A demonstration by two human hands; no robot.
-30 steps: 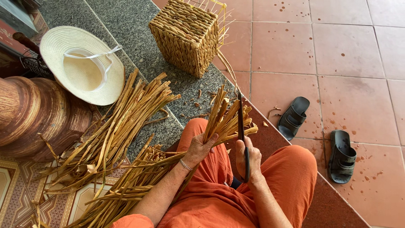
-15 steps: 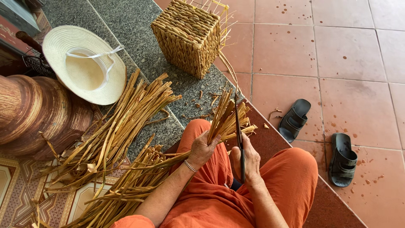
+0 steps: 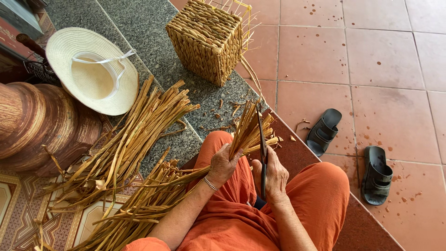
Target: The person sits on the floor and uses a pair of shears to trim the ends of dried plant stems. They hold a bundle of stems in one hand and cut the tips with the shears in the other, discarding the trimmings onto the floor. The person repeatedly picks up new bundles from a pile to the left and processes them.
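My left hand (image 3: 224, 162) grips a bundle of dried straw-coloured reed strips (image 3: 246, 130), whose cut ends fan upward over my orange-clad lap. My right hand (image 3: 275, 175) holds long dark scissors (image 3: 261, 139), the blades pointing up along the right side of the bundle's ends. The tails of the bundle trail down to the left across my left forearm. I sit on the edge of a step, in orange trousers (image 3: 320, 204).
A woven square basket (image 3: 206, 39) stands on the grey stone ledge ahead. Loose reed piles (image 3: 134, 139) lie to the left, beside a straw hat (image 3: 90, 69) and a brown wooden pot (image 3: 37, 125). Two dark sandals (image 3: 324, 131) (image 3: 377, 174) lie on the red tiles.
The bundle and scissors have stayed nearly in place; my left hand has shifted its grip slightly on the reeds, and the scissors have tilted a little closer to the ends.
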